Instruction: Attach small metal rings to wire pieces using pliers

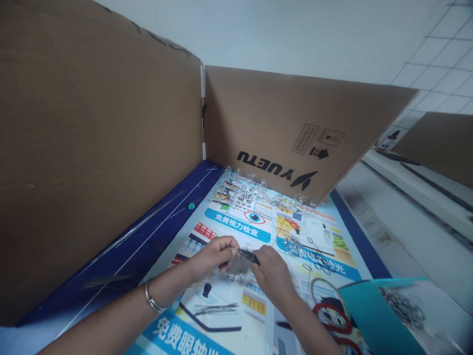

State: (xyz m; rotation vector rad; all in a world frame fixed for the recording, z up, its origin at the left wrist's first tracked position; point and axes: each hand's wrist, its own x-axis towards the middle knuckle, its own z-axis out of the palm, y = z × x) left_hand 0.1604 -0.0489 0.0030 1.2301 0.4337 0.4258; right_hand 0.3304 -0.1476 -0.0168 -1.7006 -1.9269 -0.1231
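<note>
Beaded strand (236,277) pinched in left hand (214,255); right hand (273,272) grips pliers (249,255) (cardboard (254,113) behind reads "YUETU", inverted).

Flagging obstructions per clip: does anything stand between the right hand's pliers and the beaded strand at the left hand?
Nothing visible does: pliers in the right hand reach the left hand, with the beaded strand just below. Contact is too small to tell.

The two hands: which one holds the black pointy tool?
The right hand, gripping the black pointy tool by its handle end. The left hand, with a silver bangle on its wrist, is by the tip.
</note>
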